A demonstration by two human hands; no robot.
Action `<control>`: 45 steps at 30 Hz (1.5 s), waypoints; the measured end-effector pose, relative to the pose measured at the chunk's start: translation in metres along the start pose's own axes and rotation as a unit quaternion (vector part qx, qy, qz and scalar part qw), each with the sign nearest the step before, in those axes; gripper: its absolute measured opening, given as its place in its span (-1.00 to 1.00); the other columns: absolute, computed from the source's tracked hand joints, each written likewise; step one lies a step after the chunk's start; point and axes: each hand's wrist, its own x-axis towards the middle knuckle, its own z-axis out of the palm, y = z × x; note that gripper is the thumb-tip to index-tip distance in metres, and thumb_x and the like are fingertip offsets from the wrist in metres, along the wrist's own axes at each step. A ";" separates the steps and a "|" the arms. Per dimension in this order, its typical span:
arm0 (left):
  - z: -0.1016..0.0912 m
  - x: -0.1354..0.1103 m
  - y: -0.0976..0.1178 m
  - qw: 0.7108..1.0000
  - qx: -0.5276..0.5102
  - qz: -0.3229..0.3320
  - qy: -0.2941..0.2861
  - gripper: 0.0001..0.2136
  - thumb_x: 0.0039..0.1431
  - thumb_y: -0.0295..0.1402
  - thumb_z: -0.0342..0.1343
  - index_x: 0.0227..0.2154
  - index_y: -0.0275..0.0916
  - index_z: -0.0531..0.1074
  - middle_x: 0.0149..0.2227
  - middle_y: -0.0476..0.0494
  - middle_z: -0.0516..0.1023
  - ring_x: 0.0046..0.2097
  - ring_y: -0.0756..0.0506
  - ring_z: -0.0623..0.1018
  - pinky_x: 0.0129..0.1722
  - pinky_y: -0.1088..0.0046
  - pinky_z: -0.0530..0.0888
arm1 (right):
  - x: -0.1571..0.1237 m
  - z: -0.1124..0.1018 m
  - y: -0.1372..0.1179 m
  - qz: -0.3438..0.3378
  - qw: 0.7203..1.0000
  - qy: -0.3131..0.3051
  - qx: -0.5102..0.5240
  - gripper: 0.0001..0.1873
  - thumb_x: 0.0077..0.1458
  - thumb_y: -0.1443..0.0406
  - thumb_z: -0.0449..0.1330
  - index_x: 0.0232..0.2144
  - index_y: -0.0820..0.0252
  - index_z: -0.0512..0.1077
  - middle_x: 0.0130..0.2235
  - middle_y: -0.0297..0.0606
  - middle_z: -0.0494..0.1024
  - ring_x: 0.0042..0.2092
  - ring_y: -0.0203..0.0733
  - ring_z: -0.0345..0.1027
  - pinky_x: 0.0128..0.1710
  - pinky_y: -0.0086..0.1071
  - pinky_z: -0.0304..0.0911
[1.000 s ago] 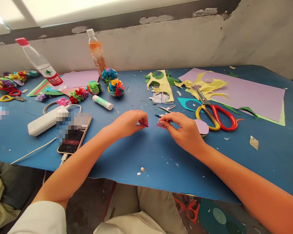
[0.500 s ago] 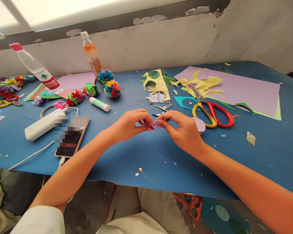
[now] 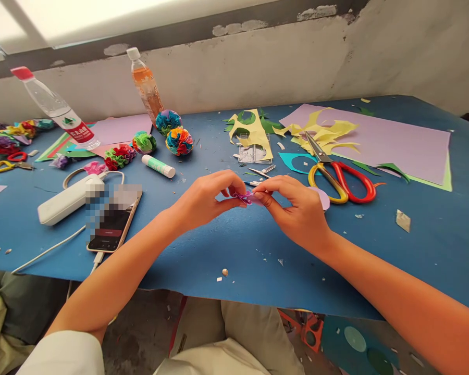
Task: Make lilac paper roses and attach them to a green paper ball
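My left hand (image 3: 205, 198) and my right hand (image 3: 297, 208) meet just above the blue table (image 3: 226, 245), fingertips pinched together. Between them sits a small purple and pink folded paper piece (image 3: 244, 197). The left fingers pinch its purple side, the right fingers pinch the pink side. A pale purple paper disc (image 3: 322, 197) lies on the table behind my right hand, partly hidden by it.
Red and yellow scissors (image 3: 338, 179) lie right of my hands on paper scraps. A glue stick (image 3: 158, 166), paper flower balls (image 3: 179, 141), two bottles (image 3: 145, 86), a phone (image 3: 113, 224) with a white power bank (image 3: 68, 199) lie left. A lilac sheet (image 3: 398, 143) covers the far right.
My hands have come together; the two small pieces, apart a second ago, now touch between the fingertips. Both hands have lifted slightly off the table.
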 end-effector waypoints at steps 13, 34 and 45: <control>0.003 0.001 0.009 0.994 -0.067 0.057 0.060 -0.90 0.06 -0.48 0.23 -0.36 -0.26 0.43 -0.37 -0.05 0.55 -0.33 0.07 0.51 -0.33 0.59 0.50 | -0.001 -0.002 -0.002 -0.025 1.000 0.012 -0.009 -0.91 0.10 0.40 0.18 -0.36 0.10 0.42 -0.37 -0.28 0.56 -0.32 -0.26 0.45 -0.43 -0.41 0.32; 0.008 -0.001 0.009 0.988 -0.012 0.110 0.108 -0.72 0.11 -0.51 0.18 -0.10 -0.17 0.47 -0.24 -0.04 0.46 -0.25 0.09 0.51 -0.22 0.59 0.57 | -0.002 -0.005 -0.005 -0.030 0.999 0.028 -0.011 -0.92 0.09 0.37 0.21 -0.37 0.06 0.43 -0.37 -0.30 0.57 -0.35 -0.27 0.45 -0.47 -0.39 0.32; 0.008 0.000 0.017 0.966 -0.181 -0.092 0.162 -0.77 -0.02 -0.31 0.31 -0.31 -0.24 0.45 -0.37 0.00 0.56 -0.32 0.05 0.58 -0.33 0.57 0.58 | 0.001 -0.007 -0.005 0.012 1.000 0.026 0.010 -0.95 0.09 0.35 0.21 -0.39 0.07 0.44 -0.39 -0.32 0.57 -0.36 -0.27 0.44 -0.37 -0.36 0.34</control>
